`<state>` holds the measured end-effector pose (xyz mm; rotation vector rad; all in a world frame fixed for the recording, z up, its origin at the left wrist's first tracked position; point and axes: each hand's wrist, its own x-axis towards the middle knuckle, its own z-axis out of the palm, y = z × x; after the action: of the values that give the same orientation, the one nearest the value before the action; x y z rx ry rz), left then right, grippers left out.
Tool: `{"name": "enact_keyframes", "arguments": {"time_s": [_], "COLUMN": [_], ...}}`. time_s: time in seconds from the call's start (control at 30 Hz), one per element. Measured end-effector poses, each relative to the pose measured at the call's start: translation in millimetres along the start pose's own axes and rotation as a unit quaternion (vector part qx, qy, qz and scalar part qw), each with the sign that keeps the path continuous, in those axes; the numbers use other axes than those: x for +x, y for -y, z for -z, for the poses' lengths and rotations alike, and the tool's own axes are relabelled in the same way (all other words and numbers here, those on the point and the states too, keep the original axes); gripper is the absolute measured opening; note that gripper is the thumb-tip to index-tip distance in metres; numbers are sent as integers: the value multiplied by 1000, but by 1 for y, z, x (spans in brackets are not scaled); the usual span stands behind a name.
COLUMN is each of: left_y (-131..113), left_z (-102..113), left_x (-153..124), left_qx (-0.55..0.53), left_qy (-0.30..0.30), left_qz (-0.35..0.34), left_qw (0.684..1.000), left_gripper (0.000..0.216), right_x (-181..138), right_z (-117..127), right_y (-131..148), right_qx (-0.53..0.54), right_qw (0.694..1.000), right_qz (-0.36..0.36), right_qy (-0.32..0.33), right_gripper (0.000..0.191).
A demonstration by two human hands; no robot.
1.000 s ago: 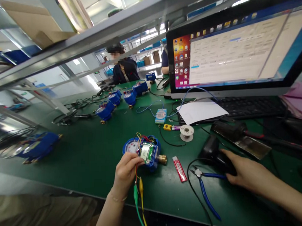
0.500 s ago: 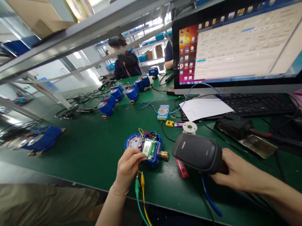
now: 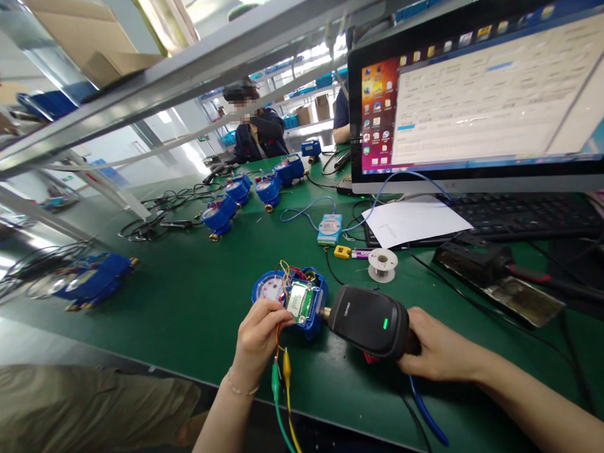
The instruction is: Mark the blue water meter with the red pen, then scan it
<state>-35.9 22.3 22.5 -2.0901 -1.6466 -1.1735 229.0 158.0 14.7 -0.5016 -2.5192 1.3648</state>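
Low in the frame's centre, the left hand (image 3: 259, 338) pinches the near edge of the open blue meter (image 3: 291, 300), its circuit board and coloured wires exposed inside. The right hand (image 3: 440, 350) grips the black scanner (image 3: 369, 320), nose just beside the meter's right end. Bare green desk (image 3: 185, 312) spreads left, its near edge just below both wrists.

The barcode scanner (image 3: 371, 320) has a matt black plastic shell with a faint sheen. The water meter (image 3: 292, 299) is glossy blue plastic with a brass-coloured metal fitting. The tabletop (image 3: 185, 305) wears a smooth, matt green mat. The sheet (image 3: 414, 221) is plain white paper. The monitor (image 3: 481, 92) screen is glossy, and the overhead rail (image 3: 199, 64) is dull grey metal.
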Motion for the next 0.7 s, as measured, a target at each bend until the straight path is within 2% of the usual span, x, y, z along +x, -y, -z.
{"name": "enact_keyframes", "arguments": {"time_s": [0.17,0.23,0.37,0.47,0.6,0.7], "left_y": [-2,-2,1,2,4,8], "left_z": [1,2,2,2,4,2], "left_x": [2,2,2,2,3,0], "left_qx": [-3,-10,-20,-20,-9,-6], "left_qy": [7,4,8,6,0,0], "left_qz": [3,-3,-6,-7,-15,-38], "left_qw": [1000,1000,1000,1000,1000,999], "left_gripper": [7,8,8,6,9,15], "right_x": [-6,-15,-39,-56,-77,-97], "right_z": [5,13,32,35,24,40], "right_y": [8,8,-11,-38,-61,-59], "right_qx": [-54,-110,-232,-295,-300,-296], "right_qw": [998,992,944,908,910,913], "right_qz": [-13,-64,-221,-272,-237,-179], "right_qy": [-2,-23,-80,-120,-159,-217], "right_gripper": [10,12,39,50,58,53]}}
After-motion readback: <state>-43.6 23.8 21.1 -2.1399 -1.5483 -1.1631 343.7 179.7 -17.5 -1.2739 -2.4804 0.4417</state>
